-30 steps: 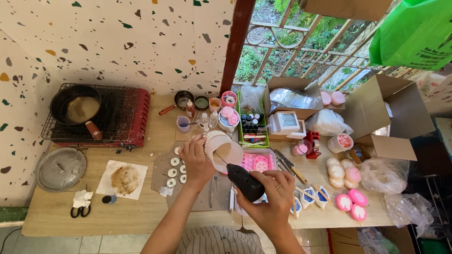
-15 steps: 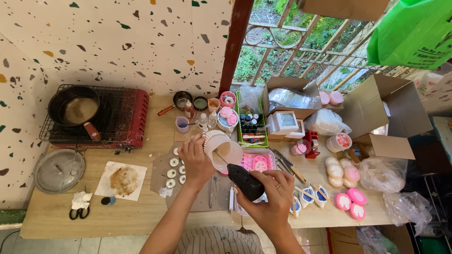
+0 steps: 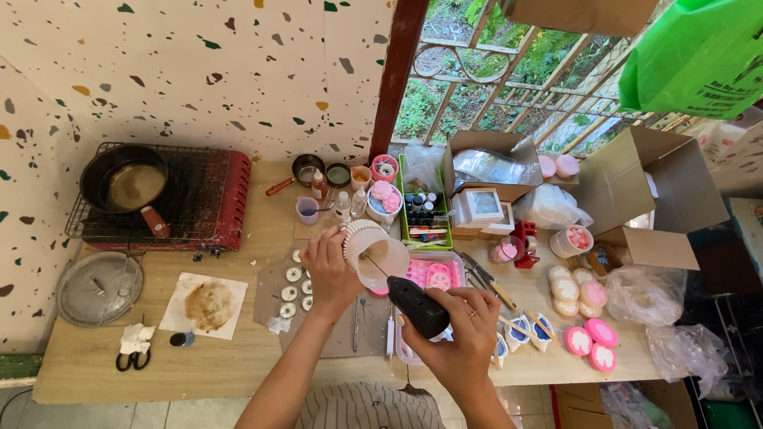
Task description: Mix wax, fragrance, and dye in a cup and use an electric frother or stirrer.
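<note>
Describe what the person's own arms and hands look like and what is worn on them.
Both forearms are bare, with no sleeves, gloves or watch showing. The left hand wears nothing visible. The right hand has a thin ring on one finger. At the bottom edge, between the arms, a striped garment in grey and white covers the body.

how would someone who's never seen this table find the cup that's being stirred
Start at the red camp stove on the left of the wooden table and move right to the middle. There the left hand tilts a white ribbed cup, the only cup with a thin rod from the black hand mixer dipping into it.
</note>
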